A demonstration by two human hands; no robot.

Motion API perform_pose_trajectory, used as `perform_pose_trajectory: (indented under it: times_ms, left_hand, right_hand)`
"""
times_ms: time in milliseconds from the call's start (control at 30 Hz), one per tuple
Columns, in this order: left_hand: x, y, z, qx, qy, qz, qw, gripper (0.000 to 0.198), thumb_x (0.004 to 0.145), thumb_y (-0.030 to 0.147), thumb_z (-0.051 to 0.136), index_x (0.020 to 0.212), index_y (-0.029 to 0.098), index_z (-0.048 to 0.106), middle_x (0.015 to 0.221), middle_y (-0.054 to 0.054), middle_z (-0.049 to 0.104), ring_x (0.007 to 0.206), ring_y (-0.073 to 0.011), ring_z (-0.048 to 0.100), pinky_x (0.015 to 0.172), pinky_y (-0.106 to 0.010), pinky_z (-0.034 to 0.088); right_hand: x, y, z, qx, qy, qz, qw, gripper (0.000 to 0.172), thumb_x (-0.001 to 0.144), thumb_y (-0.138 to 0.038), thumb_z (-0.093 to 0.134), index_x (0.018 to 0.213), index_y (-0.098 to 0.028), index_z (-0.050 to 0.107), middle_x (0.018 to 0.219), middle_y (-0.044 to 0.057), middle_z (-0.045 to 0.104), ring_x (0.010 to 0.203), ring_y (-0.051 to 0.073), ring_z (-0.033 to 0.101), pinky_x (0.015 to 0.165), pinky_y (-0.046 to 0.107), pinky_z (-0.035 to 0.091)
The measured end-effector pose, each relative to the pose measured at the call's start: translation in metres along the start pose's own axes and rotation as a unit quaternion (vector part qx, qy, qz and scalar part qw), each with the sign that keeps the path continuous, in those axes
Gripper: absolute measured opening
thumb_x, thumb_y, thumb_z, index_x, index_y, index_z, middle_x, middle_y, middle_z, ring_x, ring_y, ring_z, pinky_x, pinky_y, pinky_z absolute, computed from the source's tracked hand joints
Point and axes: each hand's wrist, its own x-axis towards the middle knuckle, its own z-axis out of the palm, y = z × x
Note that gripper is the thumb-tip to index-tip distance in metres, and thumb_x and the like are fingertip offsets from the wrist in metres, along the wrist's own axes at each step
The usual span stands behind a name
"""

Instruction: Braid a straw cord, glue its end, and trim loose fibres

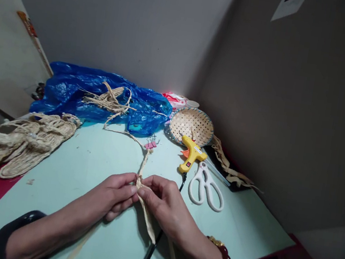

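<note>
My left hand (117,193) and my right hand (164,201) meet at the middle of the table. Both pinch a pale straw braid (143,165) between thumb and fingers. Loose flat strands (147,221) hang from the pinched spot toward me, some passing under my wrists. A pink binder clip (150,145) sits on the braid farther up. Beyond the clip, the thin braid runs left to a coiled bundle of straw (112,99) lying on a blue plastic bag (68,88). My fingers partly hide the spot where the strands cross.
To the right lie a yellow glue gun (193,153), its black cord running toward me, and white-handled scissors (204,188). Behind them stands a woven bamboo basket (192,123). Woven straw sandals (40,135) rest at the left edge. Straw strips (224,161) lie along the right wall.
</note>
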Motion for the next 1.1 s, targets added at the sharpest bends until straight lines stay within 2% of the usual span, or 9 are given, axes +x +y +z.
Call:
perform_pose_trajectory:
  times_ms: [67, 167, 300, 467, 600, 733, 867, 967, 1100]
  left_hand:
    - [0.001, -0.002, -0.001, 0.049, 0.029, 0.020, 0.998, 0.021, 0.090, 0.038, 0.044, 0.084, 0.019, 0.051, 0.060, 0.008, 0.034, 0.046, -0.0083, 0.019, 0.040, -0.021, 0.016]
    - [0.000, -0.002, 0.000, 0.141, 0.082, 0.061, 0.985, 0.024, 0.087, 0.035, 0.050, 0.069, 0.018, 0.054, 0.062, 0.005, 0.043, 0.058, -0.0123, 0.036, 0.054, -0.024, 0.029]
    - [-0.005, 0.001, 0.003, 0.240, 0.133, 0.079, 0.958, 0.028, 0.088, 0.036, 0.047, 0.066, 0.020, 0.054, 0.064, 0.002, 0.052, 0.066, -0.0181, 0.046, 0.064, -0.029, 0.032]
    - [-0.007, 0.003, 0.004, 0.290, 0.141, 0.075, 0.944, 0.030, 0.089, 0.038, 0.046, 0.066, 0.021, 0.055, 0.062, 0.003, 0.051, 0.063, -0.0185, 0.047, 0.061, -0.029, 0.030]
    - [-0.007, 0.003, 0.006, 0.296, 0.148, 0.077, 0.940, 0.027, 0.087, 0.036, 0.047, 0.065, 0.021, 0.055, 0.060, 0.004, 0.048, 0.061, -0.0172, 0.045, 0.058, -0.028, 0.029]
    - [-0.009, 0.004, 0.011, 0.282, 0.164, 0.080, 0.942, 0.028, 0.084, 0.034, 0.049, 0.060, 0.021, 0.050, 0.056, 0.005, 0.043, 0.058, -0.0159, 0.041, 0.057, -0.027, 0.027]
    - [-0.007, 0.000, 0.013, 0.235, 0.160, 0.074, 0.956, 0.028, 0.084, 0.035, 0.049, 0.061, 0.020, 0.053, 0.057, 0.004, 0.045, 0.059, -0.0163, 0.041, 0.057, -0.028, 0.028]
    - [-0.005, -0.004, 0.010, 0.178, 0.141, 0.066, 0.972, 0.030, 0.084, 0.040, 0.050, 0.064, 0.018, 0.057, 0.060, 0.003, 0.049, 0.062, -0.0170, 0.044, 0.059, -0.028, 0.033]
    - [-0.005, -0.006, 0.007, 0.094, 0.111, 0.042, 0.988, 0.030, 0.082, 0.042, 0.054, 0.069, 0.016, 0.060, 0.059, 0.004, 0.048, 0.057, -0.0139, 0.042, 0.055, -0.026, 0.033]
  right_hand:
    - [-0.003, -0.001, 0.000, -0.066, 0.009, -0.018, 0.998, 0.020, 0.092, -0.027, 0.051, 0.085, -0.014, 0.065, 0.078, 0.003, 0.066, 0.072, 0.015, 0.056, 0.065, 0.025, 0.039]
    - [-0.008, -0.003, 0.001, -0.173, 0.015, -0.043, 0.984, 0.023, 0.096, -0.026, 0.046, 0.085, -0.016, 0.064, 0.077, 0.003, 0.065, 0.071, 0.014, 0.054, 0.065, 0.025, 0.037]
    - [-0.013, -0.007, -0.002, -0.270, 0.012, -0.049, 0.962, 0.026, 0.099, -0.028, 0.041, 0.082, -0.016, 0.058, 0.070, 0.002, 0.060, 0.059, 0.012, 0.044, 0.057, 0.025, 0.032]
    - [-0.017, -0.010, -0.011, -0.284, -0.021, -0.026, 0.958, 0.033, 0.099, -0.029, 0.040, 0.077, -0.017, 0.061, 0.063, 0.001, 0.059, 0.054, 0.011, 0.046, 0.055, 0.025, 0.031]
    - [-0.022, -0.013, -0.013, -0.335, 0.011, -0.028, 0.942, 0.028, 0.098, -0.026, 0.041, 0.079, -0.018, 0.060, 0.069, 0.003, 0.064, 0.059, 0.013, 0.052, 0.058, 0.025, 0.033]
    - [-0.029, -0.013, 0.001, -0.396, 0.032, -0.070, 0.915, 0.023, 0.095, -0.022, 0.040, 0.081, -0.018, 0.057, 0.072, 0.004, 0.064, 0.061, 0.015, 0.055, 0.058, 0.027, 0.035]
    - [-0.037, -0.005, 0.026, -0.492, 0.046, -0.127, 0.860, 0.016, 0.083, -0.010, 0.044, 0.089, -0.016, 0.057, 0.071, 0.005, 0.062, 0.057, 0.019, 0.056, 0.051, 0.031, 0.035]
    - [-0.041, 0.002, 0.042, -0.582, 0.078, -0.179, 0.790, 0.033, 0.068, -0.004, 0.048, 0.099, -0.009, 0.058, 0.070, 0.007, 0.062, 0.054, 0.022, 0.057, 0.045, 0.033, 0.034]
    - [-0.040, 0.009, 0.058, -0.646, 0.105, -0.244, 0.716, 0.038, 0.072, -0.001, 0.046, 0.108, 0.002, 0.057, 0.068, 0.013, 0.062, 0.050, 0.022, 0.055, 0.039, 0.032, 0.034]
